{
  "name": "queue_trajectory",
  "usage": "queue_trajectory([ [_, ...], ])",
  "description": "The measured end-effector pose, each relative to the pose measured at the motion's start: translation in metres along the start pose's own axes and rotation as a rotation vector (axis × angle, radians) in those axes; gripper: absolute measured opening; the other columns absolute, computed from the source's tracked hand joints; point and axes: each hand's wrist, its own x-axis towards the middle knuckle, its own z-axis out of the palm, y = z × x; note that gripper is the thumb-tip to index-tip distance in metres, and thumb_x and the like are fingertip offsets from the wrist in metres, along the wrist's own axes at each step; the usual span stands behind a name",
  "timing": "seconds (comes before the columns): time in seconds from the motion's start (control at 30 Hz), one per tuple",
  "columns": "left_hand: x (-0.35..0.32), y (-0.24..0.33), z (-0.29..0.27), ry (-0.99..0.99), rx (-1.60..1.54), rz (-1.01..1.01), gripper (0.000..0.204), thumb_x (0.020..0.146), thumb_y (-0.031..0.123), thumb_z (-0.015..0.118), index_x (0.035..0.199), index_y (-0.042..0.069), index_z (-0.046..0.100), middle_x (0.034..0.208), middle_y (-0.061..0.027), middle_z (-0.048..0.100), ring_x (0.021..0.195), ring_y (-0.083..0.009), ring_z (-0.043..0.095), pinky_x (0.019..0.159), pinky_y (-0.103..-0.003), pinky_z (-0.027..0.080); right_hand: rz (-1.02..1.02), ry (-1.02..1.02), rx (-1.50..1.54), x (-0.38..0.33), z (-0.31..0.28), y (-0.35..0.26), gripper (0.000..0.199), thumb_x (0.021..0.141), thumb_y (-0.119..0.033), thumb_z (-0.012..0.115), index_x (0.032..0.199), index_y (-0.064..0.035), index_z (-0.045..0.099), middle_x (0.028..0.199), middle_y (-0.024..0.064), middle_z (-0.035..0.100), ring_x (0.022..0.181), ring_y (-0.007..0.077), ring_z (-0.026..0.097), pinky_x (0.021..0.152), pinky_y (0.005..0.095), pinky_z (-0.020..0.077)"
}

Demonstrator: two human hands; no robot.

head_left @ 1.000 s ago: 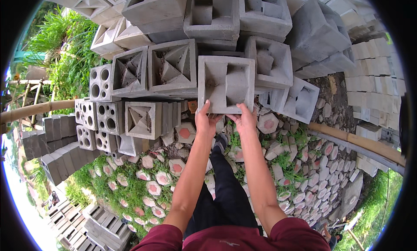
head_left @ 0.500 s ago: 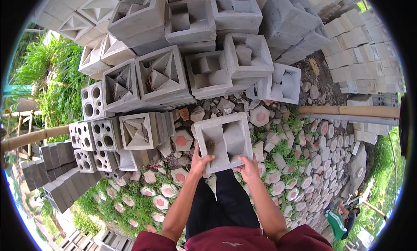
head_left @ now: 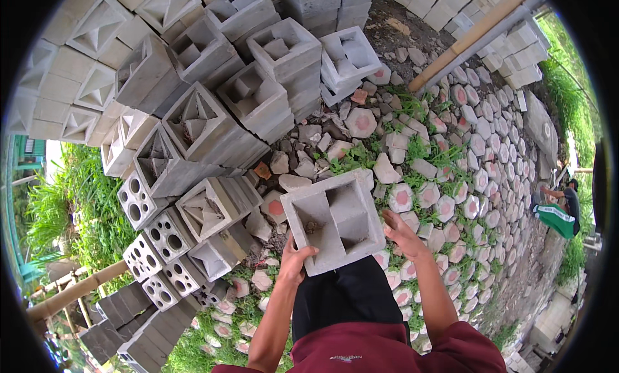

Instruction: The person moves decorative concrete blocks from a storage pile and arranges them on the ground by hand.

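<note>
Stacked grey blocks (head_left: 213,115) fill 10 o'clock above hexagonal pavers (head_left: 451,179). Your left hand (head_left: 295,262) and right hand (head_left: 401,234) clamp their fingers on 1 concrete vent block (head_left: 332,219).

The concrete block (head_left: 333,219) hides the fingertips of both hands beneath it.

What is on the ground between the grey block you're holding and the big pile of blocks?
In the head view, loose broken stones and weeds lie between the square grey concrete block and the stacked concrete blocks.

Left hand (head_left: 295,260) and right hand (head_left: 401,234) raised, grips closed.
</note>
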Motion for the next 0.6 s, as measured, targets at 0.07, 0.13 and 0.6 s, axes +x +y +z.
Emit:
queue_trajectory([
  [0.07, -0.014, -0.006, -0.007, -0.030, 0.054, -0.009, 0.078, 0.068, -0.007, 0.065, 0.139, 0.001, 0.035, 0.098, -0.0116, 0.060, 0.085, -0.0219, 0.062, 0.077, -0.037, 0.053, -0.011, 0.041, 0.281, -0.009, 0.017, 0.013, 0.079, 0.089, -0.042, 0.063, 0.146, -0.0007, 0.026, 0.142, 0.0147, 0.038, 0.131, 0.0238, 0.035, 0.110, 0.0367, 0.0255],
  [0.13, -0.026, -0.013, -0.004, -0.075, 0.077, 0.052, 0.081, 0.068, -0.007, 0.065, 0.142, 0.002, 0.033, 0.101, -0.0126, 0.060, 0.088, -0.0228, 0.062, 0.078, -0.039, 0.053, -0.083, 0.089, 0.208, -0.022, 0.048, 0.015, 0.079, 0.088, -0.040, 0.064, 0.146, -0.0012, 0.027, 0.142, 0.0140, 0.038, 0.131, 0.0235, 0.035, 0.110, 0.0369, 0.0263],
  [0.6, -0.083, -0.094, 0.088, -0.412, 0.478, -0.023, 0.064, 0.064, 0.001, 0.063, 0.127, 0.002, 0.047, 0.099, -0.0097, 0.061, 0.084, -0.0212, 0.061, 0.075, -0.036, 0.054, -0.454, 0.557, 0.418, -0.205, 0.034, 0.137, 0.077, 0.084, -0.022, 0.071, 0.145, 0.0006, 0.031, 0.132, 0.0101, 0.049, 0.117, 0.0173, 0.047, 0.100, 0.0314, 0.0365],
])
